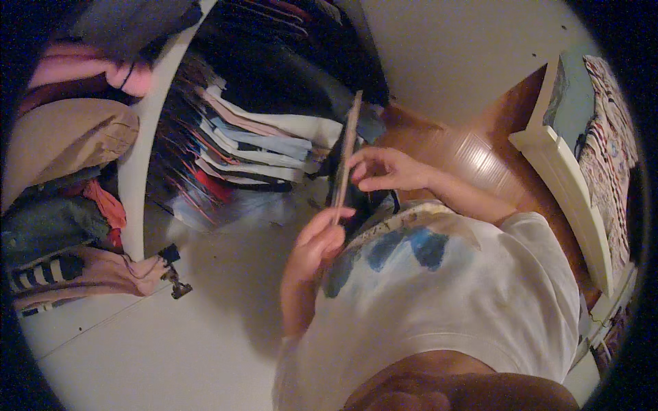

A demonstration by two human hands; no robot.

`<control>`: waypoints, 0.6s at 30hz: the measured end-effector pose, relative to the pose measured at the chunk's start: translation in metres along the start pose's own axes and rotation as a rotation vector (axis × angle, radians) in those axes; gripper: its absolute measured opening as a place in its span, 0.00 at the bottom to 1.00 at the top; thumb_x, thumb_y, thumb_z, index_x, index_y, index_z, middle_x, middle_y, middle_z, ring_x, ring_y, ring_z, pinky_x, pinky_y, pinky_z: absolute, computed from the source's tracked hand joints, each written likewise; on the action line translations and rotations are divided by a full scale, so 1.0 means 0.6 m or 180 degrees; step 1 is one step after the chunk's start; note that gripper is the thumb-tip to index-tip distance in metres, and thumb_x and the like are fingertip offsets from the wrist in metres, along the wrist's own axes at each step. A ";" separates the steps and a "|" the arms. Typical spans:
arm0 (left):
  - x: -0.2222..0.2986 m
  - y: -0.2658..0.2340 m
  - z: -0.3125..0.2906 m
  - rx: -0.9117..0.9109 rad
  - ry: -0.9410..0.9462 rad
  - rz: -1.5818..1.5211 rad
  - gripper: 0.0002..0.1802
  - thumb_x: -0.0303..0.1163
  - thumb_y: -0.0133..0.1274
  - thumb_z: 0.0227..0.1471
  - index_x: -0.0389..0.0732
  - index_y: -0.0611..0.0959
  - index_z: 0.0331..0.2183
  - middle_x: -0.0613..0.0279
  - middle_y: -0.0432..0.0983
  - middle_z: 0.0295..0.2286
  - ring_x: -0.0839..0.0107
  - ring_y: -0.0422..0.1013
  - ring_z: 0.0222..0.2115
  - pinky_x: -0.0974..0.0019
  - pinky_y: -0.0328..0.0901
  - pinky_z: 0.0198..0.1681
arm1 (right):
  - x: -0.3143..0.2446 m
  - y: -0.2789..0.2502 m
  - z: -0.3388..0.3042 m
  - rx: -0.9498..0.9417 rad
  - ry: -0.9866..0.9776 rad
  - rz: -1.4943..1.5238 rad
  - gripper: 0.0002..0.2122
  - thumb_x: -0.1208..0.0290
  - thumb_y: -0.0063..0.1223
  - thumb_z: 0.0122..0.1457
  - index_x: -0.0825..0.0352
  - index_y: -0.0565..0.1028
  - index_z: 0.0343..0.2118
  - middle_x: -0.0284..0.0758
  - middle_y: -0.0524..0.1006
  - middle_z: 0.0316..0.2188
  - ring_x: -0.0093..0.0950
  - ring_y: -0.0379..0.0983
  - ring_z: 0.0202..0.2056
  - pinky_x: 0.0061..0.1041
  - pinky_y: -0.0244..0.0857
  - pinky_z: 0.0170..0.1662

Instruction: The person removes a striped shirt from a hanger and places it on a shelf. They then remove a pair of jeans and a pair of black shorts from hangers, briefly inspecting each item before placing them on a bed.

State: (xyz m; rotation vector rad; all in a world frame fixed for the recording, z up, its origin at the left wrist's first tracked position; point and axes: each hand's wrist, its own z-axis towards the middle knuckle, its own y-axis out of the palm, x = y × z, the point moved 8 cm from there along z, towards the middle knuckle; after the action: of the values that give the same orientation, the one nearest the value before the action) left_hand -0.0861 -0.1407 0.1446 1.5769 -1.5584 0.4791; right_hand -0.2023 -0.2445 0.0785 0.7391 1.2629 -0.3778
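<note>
Shelf stack: soft pink folded cloth [62, 70], a bulky tan garment [68, 140] and dark grey-green cloth [51, 225] lie one below another at the far left; crumpled coral-red cloth [106, 209] pokes out beside the lowest of these
Barred garment: a pale pink garment with black and white bars [103, 270] lies under them
Tall divider: a long white panel [133, 192], bent by the lens, stands between the stack and the hanging row
Clip: a small black clip [180, 288] sits at the right end of the barred garment, near a smooth white surface [199, 335]
Hanging row: dark, white, pale blue and red garments [267, 144] are packed close together
Left hand: the bare left hand [317, 236] is closed on the lower end of a thin, straight, light-brown strip [349, 147]
Strip: it stands tilted, seen edge-on, between the hanging row and the right hand
Right hand: the bare right hand [392, 171], apart from the left, has bent fingers at the strip's middle; cannot tell whether they grip it
Shirt: a white T-shirt with blue patches [466, 301] covers the person's torso
Floor: glossy brown boards [473, 147] show beyond the right forearm
Right edge: a cream-white furniture frame [570, 179] stands beside a patterned multicoloured textile [608, 130]
</note>
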 end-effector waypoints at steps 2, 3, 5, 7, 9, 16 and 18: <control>-0.013 0.048 0.043 -0.0425 -0.0039 0.0511 0.17 0.29 0.42 0.56 0.37 0.71 0.47 0.76 0.54 0.16 0.85 0.51 0.16 0.79 0.44 0.18 | -0.033 -0.015 -0.035 0.0482 -0.0011 0.0544 0.14 0.74 0.53 0.56 0.67 0.68 0.46 0.34 0.77 0.31 0.23 0.74 0.33 0.21 0.68 0.38; -0.024 0.075 0.064 -0.0642 -0.0045 0.0762 0.17 0.29 0.42 0.56 0.37 0.71 0.47 0.76 0.54 0.16 0.85 0.51 0.16 0.79 0.44 0.18 | -0.041 -0.029 -0.055 0.0767 0.0137 0.0730 0.15 0.76 0.51 0.56 0.68 0.67 0.46 0.35 0.77 0.31 0.24 0.74 0.34 0.21 0.68 0.39; -0.037 0.130 0.107 -0.0765 0.0337 0.0644 0.15 0.29 0.41 0.58 0.38 0.71 0.47 0.76 0.53 0.15 0.85 0.51 0.16 0.79 0.45 0.17 | -0.055 -0.063 -0.096 0.1403 0.0389 0.1342 0.16 0.81 0.48 0.56 0.68 0.65 0.48 0.38 0.77 0.32 0.28 0.75 0.36 0.24 0.70 0.41; -0.066 0.169 0.149 -0.0947 0.0177 0.0147 0.14 0.27 0.40 0.58 0.40 0.72 0.46 0.73 0.57 0.16 0.82 0.55 0.16 0.77 0.49 0.18 | -0.080 -0.087 -0.144 0.1752 0.0642 0.1465 0.18 0.79 0.46 0.55 0.70 0.64 0.50 0.37 0.76 0.35 0.31 0.74 0.38 0.29 0.68 0.45; -0.088 0.191 0.186 -0.0845 0.0499 0.0503 0.15 0.25 0.41 0.56 0.40 0.72 0.46 0.70 0.62 0.19 0.77 0.62 0.19 0.73 0.57 0.22 | -0.081 -0.134 -0.182 0.1728 0.0535 0.1506 0.20 0.77 0.48 0.53 0.71 0.64 0.50 0.36 0.75 0.35 0.31 0.74 0.37 0.29 0.68 0.45; -0.158 0.227 0.203 -0.0530 0.1616 0.2250 0.17 0.32 0.50 0.54 0.37 0.73 0.46 0.56 0.74 0.33 0.70 0.71 0.34 0.70 0.67 0.38 | -0.094 -0.261 -0.318 0.2172 0.0813 0.1141 0.16 0.71 0.52 0.55 0.72 0.67 0.45 0.29 0.69 0.28 0.20 0.66 0.27 0.19 0.63 0.33; -0.194 0.219 0.205 -0.0654 0.1216 0.2307 0.17 0.33 0.51 0.54 0.37 0.74 0.45 0.56 0.75 0.35 0.71 0.72 0.36 0.69 0.67 0.38 | -0.112 -0.275 -0.355 0.2371 0.0893 0.1035 0.14 0.72 0.52 0.55 0.72 0.68 0.42 0.26 0.66 0.25 0.17 0.60 0.23 0.16 0.58 0.28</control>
State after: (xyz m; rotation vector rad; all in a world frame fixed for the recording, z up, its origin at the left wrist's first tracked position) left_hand -0.2631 -0.1459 0.0240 0.6734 -1.7681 0.9156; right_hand -0.4790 -0.2260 0.0690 1.6551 1.2272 -0.4916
